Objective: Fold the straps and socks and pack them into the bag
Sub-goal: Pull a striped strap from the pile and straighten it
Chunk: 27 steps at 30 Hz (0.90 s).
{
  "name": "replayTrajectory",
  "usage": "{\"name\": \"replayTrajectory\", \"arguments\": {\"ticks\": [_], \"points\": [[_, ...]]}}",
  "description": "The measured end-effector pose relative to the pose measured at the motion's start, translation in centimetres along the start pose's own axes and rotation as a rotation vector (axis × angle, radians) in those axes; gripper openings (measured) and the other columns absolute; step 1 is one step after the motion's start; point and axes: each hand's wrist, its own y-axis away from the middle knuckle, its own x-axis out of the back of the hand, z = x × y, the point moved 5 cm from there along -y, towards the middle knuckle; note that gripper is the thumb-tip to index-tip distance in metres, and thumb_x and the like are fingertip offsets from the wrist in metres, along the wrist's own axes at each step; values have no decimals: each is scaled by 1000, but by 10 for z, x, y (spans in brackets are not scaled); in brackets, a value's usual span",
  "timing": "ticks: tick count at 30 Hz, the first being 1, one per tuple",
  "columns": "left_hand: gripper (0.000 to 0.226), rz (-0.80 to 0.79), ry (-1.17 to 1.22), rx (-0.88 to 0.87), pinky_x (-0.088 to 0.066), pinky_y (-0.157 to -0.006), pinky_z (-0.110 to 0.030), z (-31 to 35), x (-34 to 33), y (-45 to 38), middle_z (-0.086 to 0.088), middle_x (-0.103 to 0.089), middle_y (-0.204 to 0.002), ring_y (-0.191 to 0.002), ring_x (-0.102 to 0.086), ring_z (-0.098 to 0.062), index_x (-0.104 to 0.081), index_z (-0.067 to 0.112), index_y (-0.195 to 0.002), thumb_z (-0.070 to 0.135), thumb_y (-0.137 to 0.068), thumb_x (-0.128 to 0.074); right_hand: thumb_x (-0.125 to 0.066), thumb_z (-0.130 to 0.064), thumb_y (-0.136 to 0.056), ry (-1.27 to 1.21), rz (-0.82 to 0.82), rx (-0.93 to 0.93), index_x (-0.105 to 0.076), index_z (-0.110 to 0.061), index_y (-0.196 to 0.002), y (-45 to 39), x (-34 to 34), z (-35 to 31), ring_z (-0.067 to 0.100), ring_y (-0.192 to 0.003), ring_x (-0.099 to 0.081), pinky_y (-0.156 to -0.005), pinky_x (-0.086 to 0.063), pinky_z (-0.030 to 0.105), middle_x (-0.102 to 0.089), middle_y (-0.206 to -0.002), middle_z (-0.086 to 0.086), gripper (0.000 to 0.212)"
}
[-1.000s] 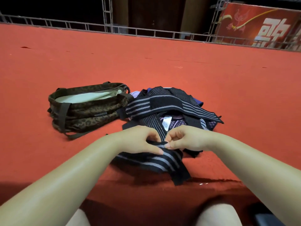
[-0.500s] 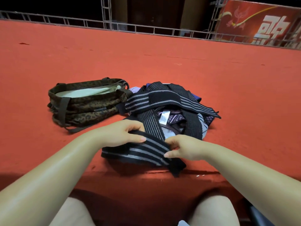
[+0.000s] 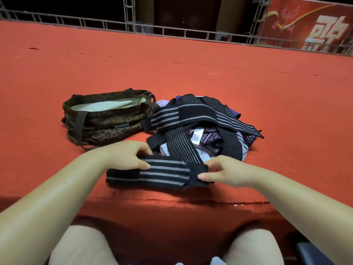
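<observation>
Status at this moment: task was at an early stage. One black strap with grey stripes [image 3: 160,174] lay doubled on the red table [image 3: 248,96], close to its near edge, and both hands were on it. The left hand [image 3: 124,156] gripped the strap's far-left portion, fingers curled over the top edge with the thumb on the striped face. The right hand [image 3: 227,173] pinched the plain black end of the strap between thumb and fingers. Judged: a fold was in progress, not finished.

The leopard-print bag [image 3: 107,117] lay to the left, beyond the hands, mouth open; only pale lining was visible inside, so nothing appeared packed yet, though its depth was partly hidden.

The unsorted pile [image 3: 206,131] lay just beside the bag on the right: at least two more striped straps draped across it, with purple and patterned fabric beneath, probably the socks; count could not be told.

Remaining, as judged: finish this fold, fold the other straps and socks, load all into the bag.
</observation>
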Motion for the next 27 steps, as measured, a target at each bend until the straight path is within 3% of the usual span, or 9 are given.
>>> {"name": "replayTrajectory", "arguments": {"ticks": [2, 5, 8, 13, 17, 19, 22, 25, 27], "points": [[62, 59, -36, -132, -30, -102, -18, 28, -6, 0, 14, -48, -133, -124, -42, -7, -48, 31, -133, 45, -78, -72, -63, -38, -89, 21, 75, 8, -60, -16, -71, 3, 9, -7, 3, -60, -47, -65, -43, 24, -57, -66, -3, 29], [80, 114, -16, -337, -24, -109, -19, 72, -26, 3, 16, -44, -141, -131, -36, -2, -44, 32, -138, 65, -69, -66, -59, -38, -91, 9, 162, -31, -56, -15, -69, 5, 19, -12, 4, -55, -42, -59, -35, 16, -48, -63, -6, 33], [73, 186, 70, -308, -28, -107, -17, 85, -47, -2, 13, -44, -143, -132, -39, -3, -39, 30, -142, 56, -79, -66, -58, -39, -91, -51, 206, -36, -63, -8, -81, 6, 23, -11, 10, -64, -50, -74, -37, 31, -57, -65, -10, 33], [46, 304, 308, -278, -41, -91, -18, 91, -61, -4, 21, -59, -116, -106, -54, 3, -52, 36, -123, 50, -82, -66, -51, -41, -94, -242, 249, 31, -61, -18, -78, 6, 16, -17, 20, -68, -47, -66, -40, 43, -58, -73, 6, 29], [32, 220, 570, -220, -44, -87, -20, 81, -68, -6, 19, -65, -104, -96, -59, 6, -57, 36, -114, 50, -86, -61, -45, -47, -92, -226, 261, 92, -62, -20, -86, 4, 10, -24, 20, -73, -53, -78, -47, 54, -64, -87, 19, 32], [28, 180, 674, -203, -44, -94, -25, 75, -70, -6, 16, -66, -107, -101, -60, 1, -58, 33, -115, 46, -90, -57, -44, -33, -99, -219, 286, 148, -65, -21, -90, 3, 9, -27, 15, -78, -59, -84, -47, 49, -68, -87, 7, 26], [19, 306, 657, -166, -46, -94, -31, 63, -63, -7, 10, -68, -102, -98, -61, -4, -63, 26, -111, 32, -96, -53, -41, -26, -102, -228, 224, 173, -65, -28, -106, 0, 0, -32, 12, -80, -66, -83, -48, 31, -72, -82, -1, 25], [20, 405, 808, -102, -48, -86, -27, 50, -57, -7, 7, -72, -99, -95, -65, -5, -68, 23, -104, 26, -99, -49, -38, -32, -102, -112, 113, 114, -41, -52, -131, -3, -15, -28, -9, -74, -63, -83, -42, 13, -74, -83, -3, 35], [23, 408, 1003, 18, -49, -87, -28, 40, -60, -6, 8, -73, -98, -94, -67, -6, -68, 22, -103, 27, -100, -46, -40, -40, -100, 99, 85, 34, -27, -51, -140, -1, -22, -19, -15, -79, -57, -79, -38, 6, -73, -87, -9, 43]]}}
